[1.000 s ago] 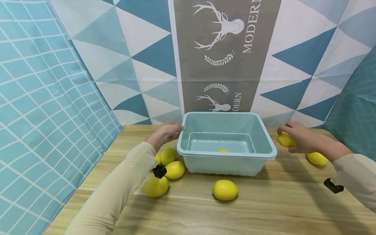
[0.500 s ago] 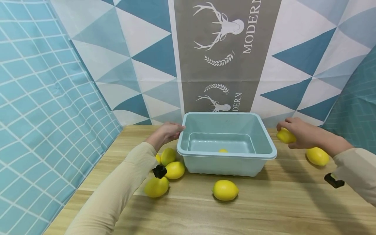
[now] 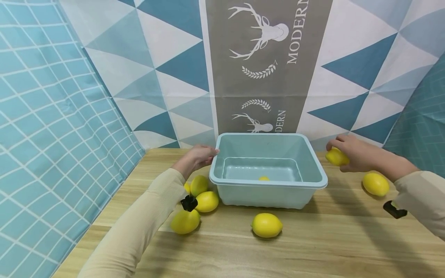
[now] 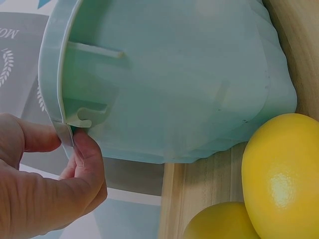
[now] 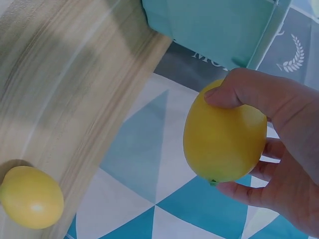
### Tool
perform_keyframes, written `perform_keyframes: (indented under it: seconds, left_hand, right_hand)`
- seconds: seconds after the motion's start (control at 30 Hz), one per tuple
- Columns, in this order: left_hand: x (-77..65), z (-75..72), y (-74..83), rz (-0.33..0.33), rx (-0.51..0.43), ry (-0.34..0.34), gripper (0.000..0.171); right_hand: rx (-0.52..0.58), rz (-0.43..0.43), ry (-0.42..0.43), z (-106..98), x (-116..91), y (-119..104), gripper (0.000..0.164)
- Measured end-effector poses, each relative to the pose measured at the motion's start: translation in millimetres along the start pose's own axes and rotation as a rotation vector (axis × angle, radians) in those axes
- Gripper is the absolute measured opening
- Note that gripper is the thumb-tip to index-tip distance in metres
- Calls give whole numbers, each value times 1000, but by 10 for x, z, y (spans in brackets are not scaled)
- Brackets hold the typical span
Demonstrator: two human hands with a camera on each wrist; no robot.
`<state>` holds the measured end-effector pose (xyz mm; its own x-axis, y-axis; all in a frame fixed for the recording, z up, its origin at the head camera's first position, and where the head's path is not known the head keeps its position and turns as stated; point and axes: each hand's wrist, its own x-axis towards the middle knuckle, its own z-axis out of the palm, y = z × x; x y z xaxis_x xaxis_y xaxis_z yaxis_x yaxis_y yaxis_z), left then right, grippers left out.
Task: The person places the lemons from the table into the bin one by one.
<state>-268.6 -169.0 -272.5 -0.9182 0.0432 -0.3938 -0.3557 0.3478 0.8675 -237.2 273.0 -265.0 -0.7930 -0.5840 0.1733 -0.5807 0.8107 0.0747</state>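
A pale blue-green plastic basin [image 3: 267, 193] stands at the back of the table, with one lemon [image 3: 264, 178] partly showing inside over its front rim. My left hand [image 3: 201, 155] pinches the basin's left rim between thumb and fingers, as the left wrist view shows up close. To the right of the basin, my right hand [image 3: 358, 152] holds a lemon [image 5: 224, 134] by thumb and fingertips, raised above the table. Another lemon [image 3: 375, 183] lies on the table just below the right wrist.
Several lemons [image 3: 206, 201] cluster by the basin's left side, partly behind the left sleeve. A single lemon [image 3: 266, 225] lies in front of the basin. The wooden table [image 3: 278, 258] ends at a patterned wall cloth [image 3: 174, 77] behind.
My right hand has risen a little with its lemon and drifted slightly left, uncovering more of the lemon on the table. The left hand stays at the rim.
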Motion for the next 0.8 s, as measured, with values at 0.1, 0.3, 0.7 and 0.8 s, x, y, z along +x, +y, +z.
perform_keyframes:
  seconds: [0.1,0.3,0.7,0.8]
  left_hand:
    - [4,17,17,5,-8,-7,44]
    - [15,22,44,2,-18,-9,47]
    - [-12,16,-19,-8,7,11,44]
    - [-18,13,-11,2,6,13,44]
  right_hand:
    - [-14,-4,14,-11,-3,12,58]
    - [-42,-24,24,-76,26,18,57]
    - [1,18,-14,-179,89,-103,55]
    - [-18,12,-11,-221,113,-114,56]
